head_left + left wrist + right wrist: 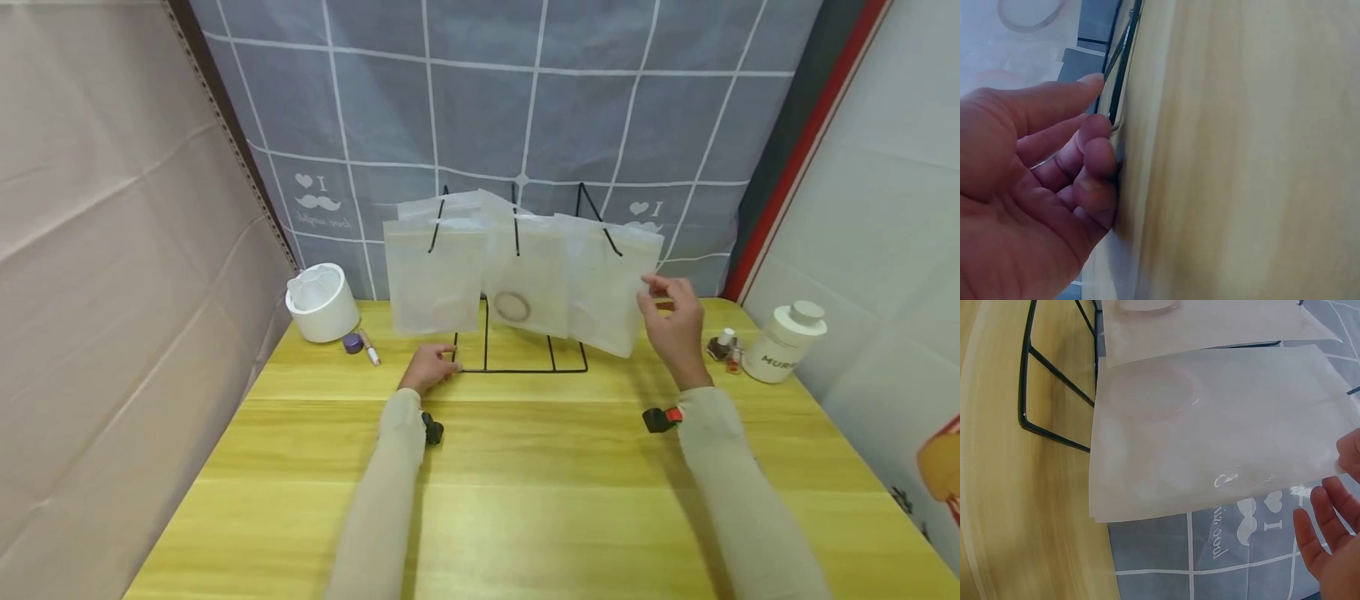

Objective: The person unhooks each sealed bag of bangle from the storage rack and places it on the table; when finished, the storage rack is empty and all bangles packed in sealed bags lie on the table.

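So far we've got three translucent pouches hung on the black wire rack (517,358), which sits at the back edge of the desk (525,500), about mid-width. Left pouch (435,279) and middle pouch (525,283) hang from their prongs w/ no hand on them; the middle one shows a ring-shaped item inside. Right pouch (607,283) is the one we're handling, and it hangs a bit tilted. We'd judge the hanging mostly done, w/ only this last pouch left to settle; whether it's fully on its prong we can't tell.

Right hand (675,321) is up at the pouch's upper right edge. In the right wrist view the fingers (1325,519) are fairly straight and a little apart, and a fingertip at the frame edge meets the pouch's edge. A real pinch isn't clear from either view.

Left hand (431,367) rests on the desk at the rack's front left corner. Left wrist view shows its fingers (1094,169) loosely curled, tips against the rack's base wire, thumb lying straight alongside; it looks like steadying, not gripping round the wire.

Elsewhere: white cup (322,302) near the back left corner, white jar (783,342) and small bottles (726,346) toward the back right.
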